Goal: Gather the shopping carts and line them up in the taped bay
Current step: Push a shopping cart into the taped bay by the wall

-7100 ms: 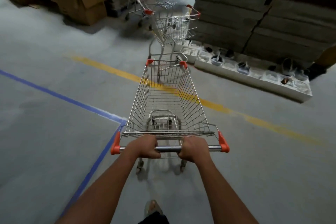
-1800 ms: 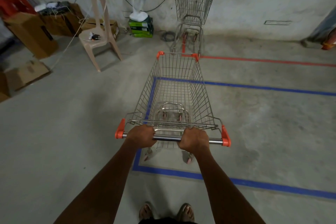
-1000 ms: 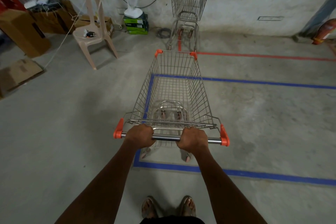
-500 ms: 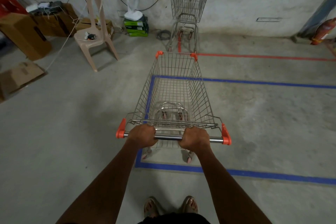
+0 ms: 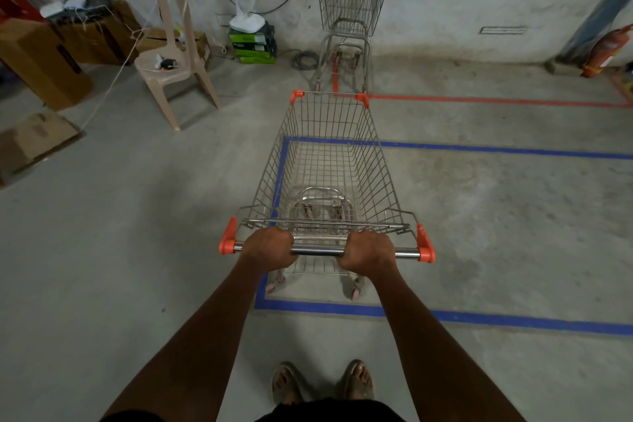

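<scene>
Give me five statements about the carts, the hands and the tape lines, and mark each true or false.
1. Both hands grip the near cart's handle. True: the left hand and right hand curl round the handle of the near cart.
2. The near cart holds boxes. False: its basket is empty.
3. A second cart stands by the wall. True: the far cart stands at the wall, straddling the end of the red tape.
4. The two carts are nested together. False: they stand apart.
5. The chair stands inside the blue tape. False: the chair is left of the blue tape, outside it.
</scene>
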The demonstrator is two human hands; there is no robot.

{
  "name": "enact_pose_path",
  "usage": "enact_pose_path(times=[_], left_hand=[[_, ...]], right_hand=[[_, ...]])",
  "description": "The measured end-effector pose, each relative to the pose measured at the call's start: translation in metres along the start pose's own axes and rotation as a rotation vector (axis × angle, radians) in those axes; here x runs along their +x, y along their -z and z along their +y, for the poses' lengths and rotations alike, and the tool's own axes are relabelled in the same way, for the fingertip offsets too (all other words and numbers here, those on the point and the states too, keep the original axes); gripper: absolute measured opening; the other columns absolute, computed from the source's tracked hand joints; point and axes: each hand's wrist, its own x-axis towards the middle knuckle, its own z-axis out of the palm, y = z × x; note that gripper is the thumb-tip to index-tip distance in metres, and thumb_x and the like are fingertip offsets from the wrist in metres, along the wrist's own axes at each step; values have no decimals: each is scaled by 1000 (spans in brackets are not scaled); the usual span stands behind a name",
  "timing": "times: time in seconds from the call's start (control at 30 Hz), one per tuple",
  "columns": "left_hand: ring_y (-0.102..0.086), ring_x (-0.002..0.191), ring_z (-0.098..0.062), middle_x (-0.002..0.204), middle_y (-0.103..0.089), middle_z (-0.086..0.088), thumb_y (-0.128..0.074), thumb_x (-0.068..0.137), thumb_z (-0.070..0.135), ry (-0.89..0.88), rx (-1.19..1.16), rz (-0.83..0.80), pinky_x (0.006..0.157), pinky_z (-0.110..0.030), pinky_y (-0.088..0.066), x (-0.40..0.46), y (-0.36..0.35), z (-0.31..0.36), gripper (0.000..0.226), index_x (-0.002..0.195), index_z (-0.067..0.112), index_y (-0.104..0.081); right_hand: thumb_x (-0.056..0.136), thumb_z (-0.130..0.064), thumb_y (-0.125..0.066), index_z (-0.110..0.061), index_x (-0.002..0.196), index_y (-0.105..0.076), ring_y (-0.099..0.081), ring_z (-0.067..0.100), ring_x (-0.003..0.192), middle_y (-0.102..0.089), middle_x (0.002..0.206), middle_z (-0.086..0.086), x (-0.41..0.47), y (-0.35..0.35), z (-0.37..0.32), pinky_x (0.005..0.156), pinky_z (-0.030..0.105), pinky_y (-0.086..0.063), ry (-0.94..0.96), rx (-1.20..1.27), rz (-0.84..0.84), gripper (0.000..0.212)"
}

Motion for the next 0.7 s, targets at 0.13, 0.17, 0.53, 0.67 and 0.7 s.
enact_pose_path(times=[0.13,0.17,0.53,0.67,0.7], left_hand=[[-60,72,-13,77,-62,5,-57,91,46,-5,-8,-10,69,-29,-50,0,0,-1,26,92,22,-66],[-61,72,-13,77,-62,5,-57,91,46,-9,-7,-11,69,-30,-50,0,0,-1,26,92,22,-66],[-57,65,-8,67,-56,9,-58,90,44,-13,-52,-3,63,-24,-44,0,0,-4,20,80,27,-57],[-56,64,-7,67,-56,10,-57,90,44,-15,-64,13,63,-24,-44,1,-2,-4,20,79,28,-56],[-56,63,-7,66,-55,10,-57,91,44,-14,-66,18,63,-25,-46,1,-2,-4,20,80,28,-56]], right_hand=[[85,-62,-60,-23,76,-63,-60,13,64,-61,66,-7,2,-3,2,69,30,-53,7,4,1,40],[86,-62,-60,-23,76,-63,-60,13,64,-61,66,-7,3,-3,2,69,30,-54,10,6,-2,41],[85,-63,-60,-23,75,-60,-61,14,66,-60,66,-7,5,-5,2,71,31,-55,9,0,5,41],[85,-66,-59,-23,77,-62,-60,13,63,-60,65,-7,7,-8,3,69,30,-55,15,-10,10,44],[85,-66,-58,-23,77,-62,-59,12,63,-60,65,-7,8,-8,4,69,30,-56,17,-13,11,44]])
